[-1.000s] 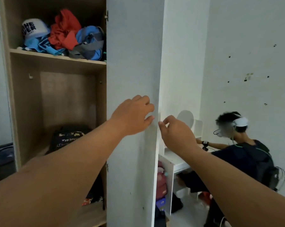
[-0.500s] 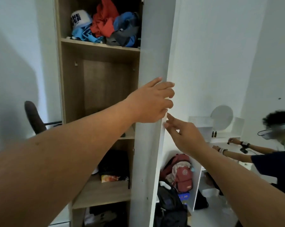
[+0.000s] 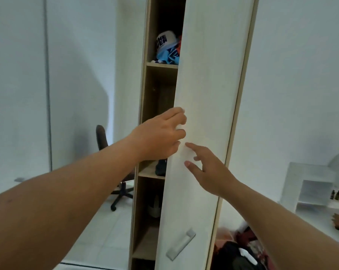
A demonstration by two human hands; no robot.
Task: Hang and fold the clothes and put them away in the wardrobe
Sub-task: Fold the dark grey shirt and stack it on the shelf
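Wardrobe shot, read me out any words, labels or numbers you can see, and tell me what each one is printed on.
"HE" over "ER": dark block letters on the white cap on the upper wardrobe shelf; the first letters are cut off from view.
Blue cloth below the cap: dark print, too blurred to read.
Dark item on the middle shelf: a tiny light mark, unreadable.

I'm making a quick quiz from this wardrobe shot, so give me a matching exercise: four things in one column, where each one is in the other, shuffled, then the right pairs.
Things:
1. white cap
2. office chair
3. door handle
4. two small bottles

Places:
A. low on the wardrobe door
B. on the white shelf unit at the right
C. on the wardrobe's upper shelf
D. on the floor left of the wardrobe

Pairs: 1-C, 2-D, 3-A, 4-B
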